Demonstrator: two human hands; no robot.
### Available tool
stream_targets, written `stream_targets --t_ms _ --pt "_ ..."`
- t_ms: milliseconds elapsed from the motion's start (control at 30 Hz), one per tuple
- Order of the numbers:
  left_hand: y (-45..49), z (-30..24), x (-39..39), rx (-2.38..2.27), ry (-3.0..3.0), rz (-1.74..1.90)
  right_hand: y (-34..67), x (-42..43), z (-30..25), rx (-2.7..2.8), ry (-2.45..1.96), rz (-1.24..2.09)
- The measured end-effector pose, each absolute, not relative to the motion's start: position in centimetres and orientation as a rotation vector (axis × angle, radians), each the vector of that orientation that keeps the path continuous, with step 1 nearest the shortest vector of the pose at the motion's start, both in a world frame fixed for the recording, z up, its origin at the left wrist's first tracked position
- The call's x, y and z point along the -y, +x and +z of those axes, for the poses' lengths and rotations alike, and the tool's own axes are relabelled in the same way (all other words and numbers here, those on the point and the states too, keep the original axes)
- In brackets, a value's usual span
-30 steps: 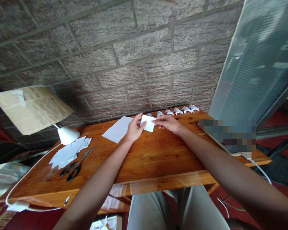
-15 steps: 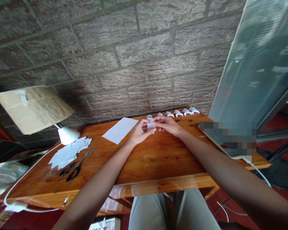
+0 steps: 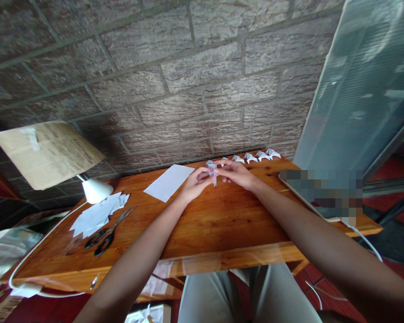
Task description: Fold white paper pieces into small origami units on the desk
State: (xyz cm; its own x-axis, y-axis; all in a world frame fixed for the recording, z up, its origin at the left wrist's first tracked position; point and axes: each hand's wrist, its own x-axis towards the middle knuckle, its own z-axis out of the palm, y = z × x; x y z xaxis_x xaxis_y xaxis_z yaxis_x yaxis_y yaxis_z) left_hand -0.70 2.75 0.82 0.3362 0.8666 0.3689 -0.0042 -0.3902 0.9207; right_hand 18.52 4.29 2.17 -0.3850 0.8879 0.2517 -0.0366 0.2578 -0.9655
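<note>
Both my hands meet over the far middle of the wooden table [image 3: 222, 224]. My left hand [image 3: 194, 183] and my right hand [image 3: 236, 172] pinch a small white piece of paper [image 3: 213, 176] between them, now folded narrow and held edge-up. A flat white sheet [image 3: 169, 181] lies just left of my left hand. A row of several small folded white paper figures [image 3: 256, 156] runs along the back edge of the table, to the right of my right hand.
Black scissors [image 3: 107, 233] lie on the left of the table beside a heap of white paper scraps [image 3: 96, 214]. A white lamp [image 3: 94, 190] with a paper-covered shade [image 3: 43, 152] stands at far left. A blurred flat device [image 3: 319, 190] sits at right. A brick wall is behind.
The paper was a flat open rectangle between my hands; it has been folded together into a narrow strip, and my hands have closed in on each other.
</note>
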Motion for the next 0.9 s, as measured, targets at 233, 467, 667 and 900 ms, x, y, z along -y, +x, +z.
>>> stream_targets --t_ms 233,467,667,900 --pt "-1.0 0.6 -3.3 -0.832 1.668 1.214 18.6 -4.2 2.2 1.610 -0.805 1.282" --pt "-1.0 0.0 -3.4 -0.893 1.809 1.286 18.5 -4.2 2.4 1.608 -0.830 1.280" --pt "-0.5 0.0 -2.7 -1.025 1.987 1.323 17.9 -4.0 2.1 1.700 -0.765 1.253" --pt "-0.9 0.1 -2.9 -1.256 2.175 1.435 17.0 -3.5 1.6 1.810 -0.729 1.128"
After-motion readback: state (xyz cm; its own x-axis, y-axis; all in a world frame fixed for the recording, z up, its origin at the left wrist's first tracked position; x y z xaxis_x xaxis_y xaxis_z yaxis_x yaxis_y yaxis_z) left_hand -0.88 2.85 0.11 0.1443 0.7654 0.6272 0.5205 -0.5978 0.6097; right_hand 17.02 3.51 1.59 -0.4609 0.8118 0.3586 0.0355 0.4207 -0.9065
